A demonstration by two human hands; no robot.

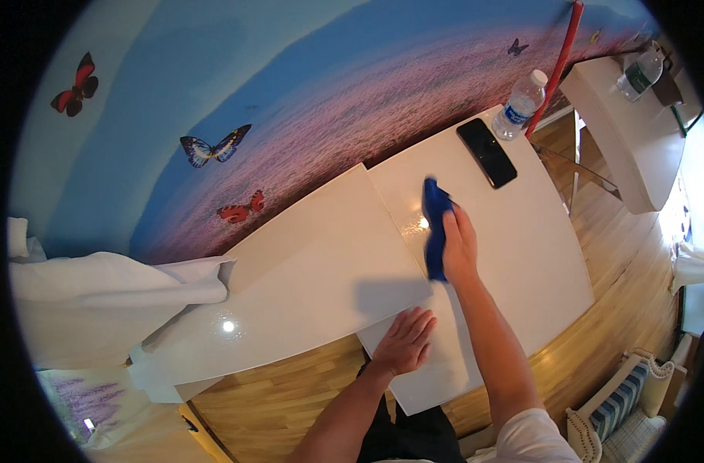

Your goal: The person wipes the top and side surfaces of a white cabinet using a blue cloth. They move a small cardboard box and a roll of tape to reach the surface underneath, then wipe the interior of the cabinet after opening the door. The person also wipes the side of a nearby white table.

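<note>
A blue cloth (435, 237) is gripped in my right hand (460, 246), lying on the white tabletop (525, 260) beside the seam between two table sections. My left hand (405, 342) rests palm down near the front edge, fingers a little apart, with nothing in it. Beyond the cloth, a black smartphone (486, 153) lies on the same top. A clear plastic water bottle (520, 105) with a white cap and blue label stands behind the phone. The other white section (305, 266) extends to the left, with light glare on its surface.
A mural wall (305, 87) with butterflies runs behind the table. White fabric (120, 289) drapes over the left end. At the right are a red pole (560, 58), another white table (624, 127) holding a bottle (641, 75), and a cushioned chair (624, 399) on the wooden floor.
</note>
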